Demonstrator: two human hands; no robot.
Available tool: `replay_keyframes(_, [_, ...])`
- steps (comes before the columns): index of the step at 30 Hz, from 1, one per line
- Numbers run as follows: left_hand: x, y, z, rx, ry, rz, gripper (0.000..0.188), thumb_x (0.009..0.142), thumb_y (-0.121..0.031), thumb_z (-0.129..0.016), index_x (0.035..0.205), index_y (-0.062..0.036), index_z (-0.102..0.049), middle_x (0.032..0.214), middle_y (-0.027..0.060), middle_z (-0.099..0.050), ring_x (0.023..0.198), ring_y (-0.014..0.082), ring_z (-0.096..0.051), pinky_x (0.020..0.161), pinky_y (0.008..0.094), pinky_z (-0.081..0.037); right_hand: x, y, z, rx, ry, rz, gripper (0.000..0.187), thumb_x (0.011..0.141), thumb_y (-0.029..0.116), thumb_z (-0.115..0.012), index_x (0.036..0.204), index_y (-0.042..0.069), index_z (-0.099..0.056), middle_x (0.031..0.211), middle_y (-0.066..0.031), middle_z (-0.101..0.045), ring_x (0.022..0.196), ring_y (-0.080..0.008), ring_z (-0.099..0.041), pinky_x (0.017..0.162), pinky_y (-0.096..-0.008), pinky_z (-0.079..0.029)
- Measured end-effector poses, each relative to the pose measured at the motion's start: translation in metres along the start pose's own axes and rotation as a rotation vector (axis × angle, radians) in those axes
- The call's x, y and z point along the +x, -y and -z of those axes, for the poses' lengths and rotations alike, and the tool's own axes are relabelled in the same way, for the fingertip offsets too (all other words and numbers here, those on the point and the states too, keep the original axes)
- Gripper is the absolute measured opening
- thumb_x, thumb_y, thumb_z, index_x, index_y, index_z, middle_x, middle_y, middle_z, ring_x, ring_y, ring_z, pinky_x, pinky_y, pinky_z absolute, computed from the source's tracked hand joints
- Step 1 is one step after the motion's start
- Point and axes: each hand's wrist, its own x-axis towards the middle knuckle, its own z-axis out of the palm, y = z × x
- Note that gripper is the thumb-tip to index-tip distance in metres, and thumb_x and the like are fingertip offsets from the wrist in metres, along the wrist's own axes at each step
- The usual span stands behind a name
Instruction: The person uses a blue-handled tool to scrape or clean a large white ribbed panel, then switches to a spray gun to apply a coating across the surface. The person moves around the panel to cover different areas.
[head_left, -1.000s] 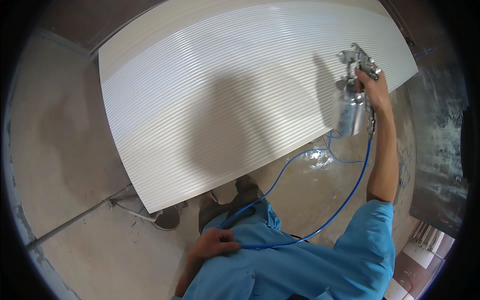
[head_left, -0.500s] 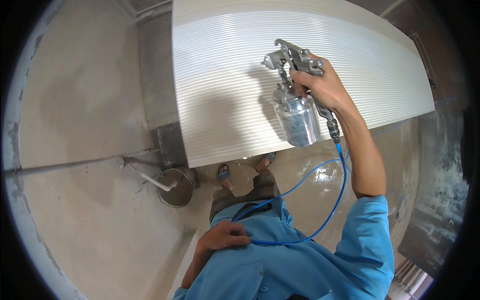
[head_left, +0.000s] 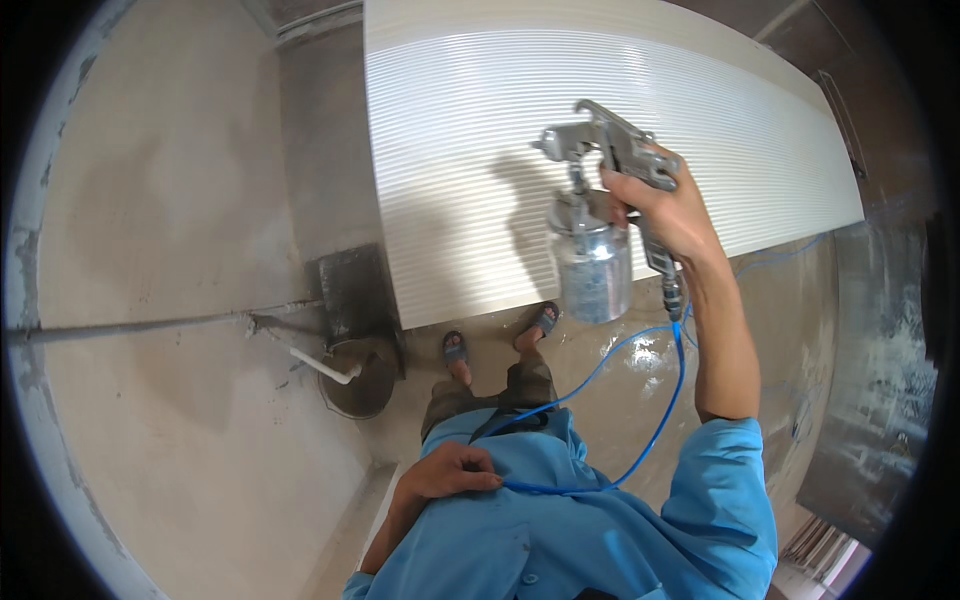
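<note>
My right hand (head_left: pixel 668 205) is wrapped round the grip of a metal spray gun (head_left: pixel 628 148), whose nozzle points left. A silver paint cup (head_left: pixel 594 272) hangs below the gun. From the base of the grip a blue air hose (head_left: pixel 668 400) loops down to my waist. There my left hand (head_left: pixel 452 472) is closed on the hose, close against my blue shirt. Beneath the gun lies a large white ribbed panel (head_left: pixel 450 215), and the gun's shadow falls on its ridges. The gun is held above the panel, near its front edge.
A bucket (head_left: pixel 362 385) with a white pipe (head_left: pixel 325 366) over it stands by the left wall (head_left: pixel 180 430). My sandalled feet are on the wet-looking floor (head_left: pixel 480 350) at the panel's front edge. At the right is a dark, paint-smeared board (head_left: pixel 870 400). More blue hose trails across the floor.
My right hand has brought the spray gun slightly down and to the right, nearer to me. The panel sits a little further right in view. My left hand keeps its place on the hose.
</note>
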Motion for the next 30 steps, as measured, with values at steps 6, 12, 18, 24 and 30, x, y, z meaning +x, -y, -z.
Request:
replay_keyframes(6, [0.054, -0.045, 0.011, 0.192, 0.075, 0.213, 0.023, 0.090, -0.027, -0.078, 0.087, -0.0038, -0.075, 0.074, -0.0007, -0.067, 0.073, 0.0065, -0.057, 0.066, 0.0257, -0.044, -0.007, -0.074, 0.132, -0.173, -0.332, 0.008, 0.012, 0.091, 0.008, -0.065, 0.099, -0.001, -0.063, 0.065, -0.0011, -0.057, 0.057, -0.0096, -0.053, 0.053, -0.0289, -0.044])
replay_keyframes(12, [0.134, -0.081, -0.020, 0.049, 0.179, 0.222, 0.024, 0.090, -0.027, -0.079, 0.092, -0.0033, -0.075, 0.075, -0.0006, -0.067, 0.070, 0.0058, -0.057, 0.065, 0.0244, -0.045, 0.004, -0.143, 0.326, -0.419, -0.672, -0.025, 0.020, 0.091, 0.006, -0.063, 0.108, -0.004, -0.064, 0.067, -0.0011, -0.058, 0.056, -0.0089, -0.053, 0.051, -0.0275, -0.043])
replay_keyframes(18, [0.155, -0.101, -0.013, 0.126, 0.100, 0.333, 0.024, 0.091, -0.027, -0.077, 0.094, -0.0028, -0.075, 0.077, 0.0010, -0.069, 0.072, 0.0059, -0.059, 0.065, 0.0242, -0.047, 0.017, -0.190, 0.403, -0.771, -0.973, -0.112, 0.059, 0.084, 0.011, -0.066, 0.142, 0.000, -0.057, 0.091, -0.0220, -0.072, 0.081, -0.0270, -0.070, 0.079, -0.0378, -0.054])
replay_keyframes(24, [0.130, -0.099, -0.030, 0.160, 0.064, 0.306, 0.024, 0.090, -0.026, -0.078, 0.094, -0.0028, -0.075, 0.076, 0.0011, -0.069, 0.071, 0.0064, -0.059, 0.065, 0.0246, -0.047, -0.015, -0.144, 0.380, -0.387, -0.796, -0.150, 0.030, 0.088, 0.009, -0.064, 0.116, -0.001, -0.068, 0.069, -0.0083, -0.066, 0.061, -0.0176, -0.062, 0.064, -0.0343, -0.049])
replay_keyframes(30, [0.072, -0.074, -0.011, 0.252, 0.036, 0.168, 0.024, 0.090, -0.026, -0.078, 0.093, -0.0027, -0.075, 0.077, 0.0019, -0.070, 0.072, 0.0061, -0.060, 0.065, 0.0254, -0.047, -0.022, -0.111, 0.254, -0.107, -0.616, -0.153, 0.012, 0.089, 0.010, -0.070, 0.082, 0.003, -0.064, 0.066, -0.0053, -0.063, 0.058, -0.0151, -0.059, 0.057, -0.0328, -0.048])
